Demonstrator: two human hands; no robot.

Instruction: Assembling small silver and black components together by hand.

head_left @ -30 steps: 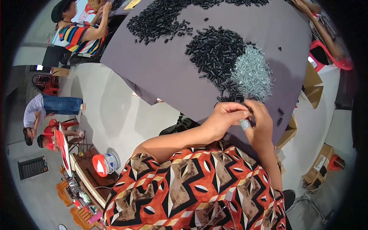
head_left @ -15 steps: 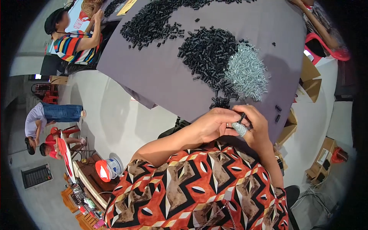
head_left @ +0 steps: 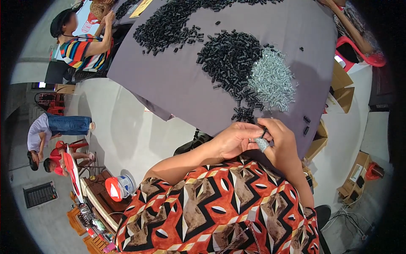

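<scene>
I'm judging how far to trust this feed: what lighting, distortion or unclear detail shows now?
Head view: fisheye distortion, a black rim, the standing person tipped sideways; head view: a soft shadow on the cloth, right of the glinting silvery pile; head view: the black piece between left hand and right hand, partly covered, too small to read in detail.

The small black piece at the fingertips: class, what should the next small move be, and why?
Probably, the right hand should press gently with its grey-wrapped thumb while the left hand steadies the black piece: both hands' fingers meet around it, and that thumb lies close to its lower end.
</scene>
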